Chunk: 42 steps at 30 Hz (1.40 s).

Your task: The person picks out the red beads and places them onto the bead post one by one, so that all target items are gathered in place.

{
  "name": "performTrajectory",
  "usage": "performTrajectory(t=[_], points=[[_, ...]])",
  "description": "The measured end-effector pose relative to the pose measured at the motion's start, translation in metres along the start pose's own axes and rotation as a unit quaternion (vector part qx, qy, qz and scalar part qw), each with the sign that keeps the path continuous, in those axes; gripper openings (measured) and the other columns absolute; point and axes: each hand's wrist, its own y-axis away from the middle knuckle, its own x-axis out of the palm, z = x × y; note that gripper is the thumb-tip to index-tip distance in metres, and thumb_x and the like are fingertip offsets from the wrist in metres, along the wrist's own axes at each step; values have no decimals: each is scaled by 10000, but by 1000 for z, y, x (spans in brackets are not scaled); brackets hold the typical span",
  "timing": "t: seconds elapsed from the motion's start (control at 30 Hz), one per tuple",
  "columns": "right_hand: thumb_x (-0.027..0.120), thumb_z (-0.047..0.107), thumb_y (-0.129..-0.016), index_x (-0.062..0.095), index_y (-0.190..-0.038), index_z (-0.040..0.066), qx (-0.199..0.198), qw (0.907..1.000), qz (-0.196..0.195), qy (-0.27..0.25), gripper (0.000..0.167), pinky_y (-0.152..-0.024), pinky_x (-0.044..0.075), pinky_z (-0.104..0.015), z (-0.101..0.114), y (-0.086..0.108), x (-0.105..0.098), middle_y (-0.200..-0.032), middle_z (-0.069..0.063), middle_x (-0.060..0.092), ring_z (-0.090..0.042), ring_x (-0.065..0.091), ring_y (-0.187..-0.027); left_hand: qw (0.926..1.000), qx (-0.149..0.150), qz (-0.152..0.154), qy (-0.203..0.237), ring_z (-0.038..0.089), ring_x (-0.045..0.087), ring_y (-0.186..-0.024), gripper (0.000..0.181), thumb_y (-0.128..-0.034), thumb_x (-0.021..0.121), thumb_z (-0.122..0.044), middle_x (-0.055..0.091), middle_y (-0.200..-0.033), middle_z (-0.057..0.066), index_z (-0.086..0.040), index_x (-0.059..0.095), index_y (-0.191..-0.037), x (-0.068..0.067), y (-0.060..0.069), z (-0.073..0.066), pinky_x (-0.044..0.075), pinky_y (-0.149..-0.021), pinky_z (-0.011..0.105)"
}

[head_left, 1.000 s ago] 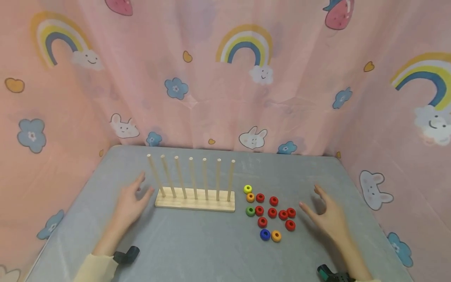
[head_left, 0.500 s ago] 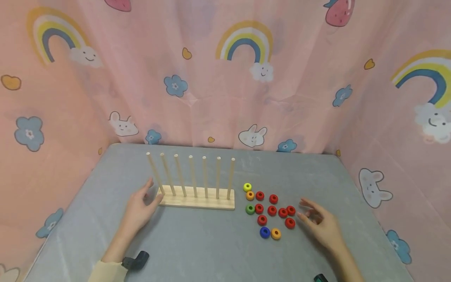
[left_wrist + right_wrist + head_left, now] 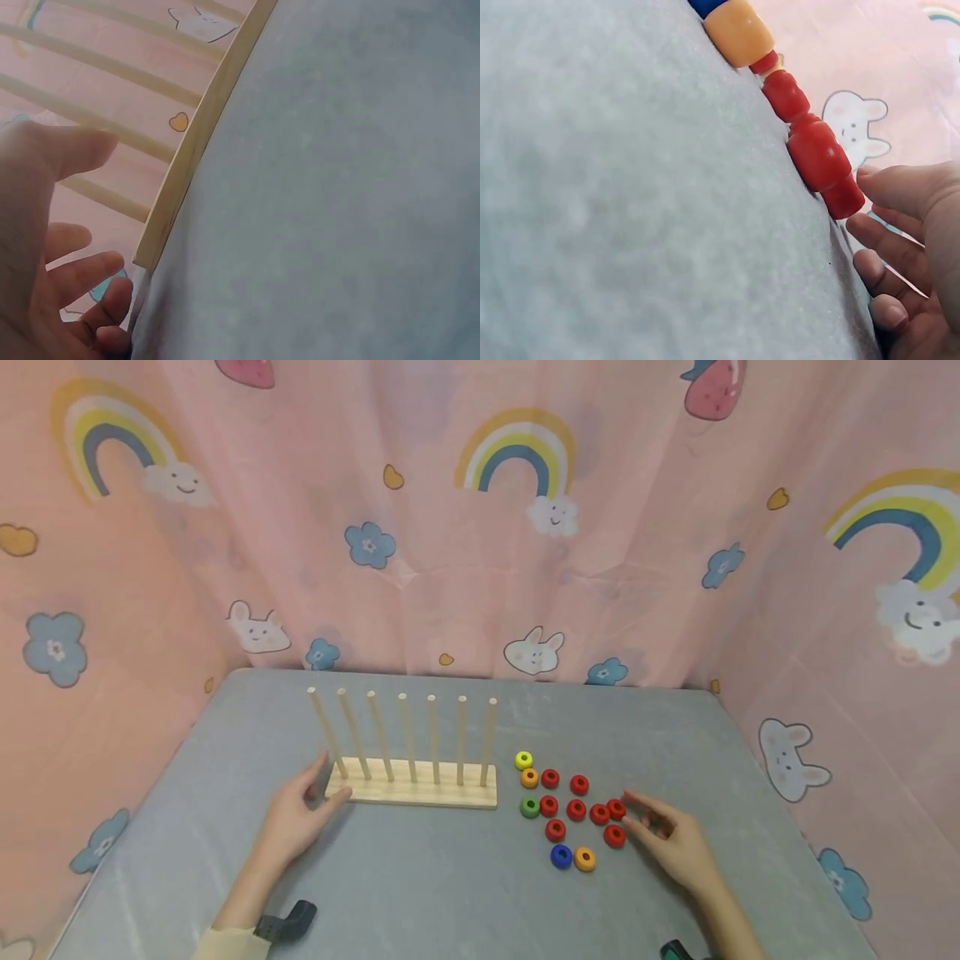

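Observation:
A pale wooden rack (image 3: 412, 792) with a row of upright pegs stands at centre left. My left hand (image 3: 294, 817) is at its left end, thumb near the front corner and fingers at the side. In the left wrist view, the thumb (image 3: 86, 150) and fingers are apart, holding nothing. To the right of the rack lie several round beads with holes, mostly red. My right hand (image 3: 673, 847) is beside the rightmost red bead (image 3: 617, 809), thumb and forefinger parted at its edge. Whether they touch that bead (image 3: 844, 198) is unclear.
A yellow bead (image 3: 523, 761), a green bead (image 3: 530, 807), a blue bead (image 3: 561, 857) and two orange ones, including the front orange bead (image 3: 585, 859), lie among the red. A pink patterned curtain (image 3: 420, 610) borders the grey table (image 3: 420, 885) behind and at both sides.
My left hand has moved right and a little nearer, to the rack's end. My right hand has come left to the beads, its thumb and forefinger drawing closer together. Rack and beads stay put.

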Motion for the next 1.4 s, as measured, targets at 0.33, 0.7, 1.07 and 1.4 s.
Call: performTrajectory(t=[0.33,0.7,1.07,1.4], points=[[853,142,-914,756,-1303,49,222,9997,65,-43,411,-535,370,-253,-2,1,4,-797,8,546,-57,419,-632,9996,184,206,54,500,482,-1433,870,-953,809,-373,529,-1531,301,31,398,-1606,6,2,1,401,-1152,656],[871,166,-901,787,-1240,46,460,9988,-137,125,369,-572,375,-250,3,1,7,-756,-1,537,-60,443,-664,9977,124,318,-578,520,545,-1294,789,-967,794,-348,515,-1555,254,42,457,-1564,11,4,0,478,-1025,668],[878,117,-882,797,-1209,38,291,9987,-381,185,346,-542,353,-249,3,2,13,-707,15,484,-52,403,-616,9967,254,199,-742,514,553,-1287,735,-981,785,-311,511,-1562,242,49,482,-1546,14,2,2,475,-1026,663],[874,158,-897,801,-1216,52,300,9982,-417,304,343,-558,350,-250,4,2,14,-729,11,493,-59,409,-631,9963,353,140,-776,550,513,-1344,721,-990,774,-295,501,-1569,250,67,481,-1540,14,3,0,440,-1070,691]])
